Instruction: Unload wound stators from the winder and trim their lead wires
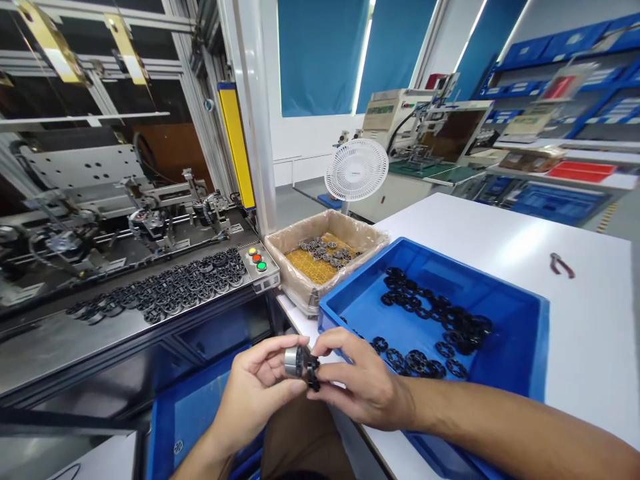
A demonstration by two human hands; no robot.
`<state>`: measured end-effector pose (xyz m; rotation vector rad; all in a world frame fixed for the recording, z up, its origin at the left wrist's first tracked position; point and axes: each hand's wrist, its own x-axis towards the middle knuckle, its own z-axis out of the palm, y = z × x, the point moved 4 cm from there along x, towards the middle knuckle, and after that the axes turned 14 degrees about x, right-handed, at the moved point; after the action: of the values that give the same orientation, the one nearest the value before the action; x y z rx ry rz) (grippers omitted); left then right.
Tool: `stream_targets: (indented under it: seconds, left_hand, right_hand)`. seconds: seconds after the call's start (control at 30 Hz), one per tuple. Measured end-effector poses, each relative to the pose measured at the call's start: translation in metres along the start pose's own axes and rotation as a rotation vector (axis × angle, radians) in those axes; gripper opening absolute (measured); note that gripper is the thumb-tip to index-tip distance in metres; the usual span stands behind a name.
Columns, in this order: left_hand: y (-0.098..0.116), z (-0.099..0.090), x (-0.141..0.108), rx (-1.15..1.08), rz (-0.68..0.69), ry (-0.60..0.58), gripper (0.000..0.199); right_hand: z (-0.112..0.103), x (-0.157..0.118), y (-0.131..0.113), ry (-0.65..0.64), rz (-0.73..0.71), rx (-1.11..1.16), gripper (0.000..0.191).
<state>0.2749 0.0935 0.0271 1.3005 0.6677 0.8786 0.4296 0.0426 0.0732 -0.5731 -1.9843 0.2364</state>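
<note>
Between thumb and fingers, my left hand (pixel 255 383) holds a silver metal ring with a dark inner part (pixel 294 361). My right hand (pixel 367 380) pinches a black plastic ring-shaped part (pixel 313 372) close against the metal ring's right side. Whether the two parts touch or are joined I cannot tell. Both hands are in front of my lap, left of a blue bin (pixel 500 293) that holds many loose black ring parts (pixel 417 363). Fingers cover some of both held pieces.
Many black-and-silver ring parts (pixel 195 283) lie on the machine's metal ledge to the left, beside a button box (pixel 260 265). A plastic-lined box (pixel 300 293) with more metal parts stands behind the hands. Pliers (pixel 563 265) lie on the white table (pixel 590 333). A fan (pixel 357 170) stands behind.
</note>
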Motion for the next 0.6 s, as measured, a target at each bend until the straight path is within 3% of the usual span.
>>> stream_targets:
  seconds: [0.07, 0.27, 0.6]
  left_hand:
    - [-0.0013, 0.0052, 0.0014, -0.020, -0.018, -0.031, 0.044]
    - [-0.0063, 0.0116, 0.0018, -0.050, -0.045, 0.019, 0.052]
    - [0.0020, 0.0107, -0.0009, -0.009, -0.107, 0.078, 0.050]
  right_hand:
    - [0.0003, -0.0010, 0.0007, 0.018, -0.012, 0.013, 0.006]
    - [0.0004, -0.0029, 0.0008, 0.023, -0.001, 0.016, 0.006]
    - [-0.0008, -0.0027, -0.0005, 0.000, -0.091, -0.005, 0.003]
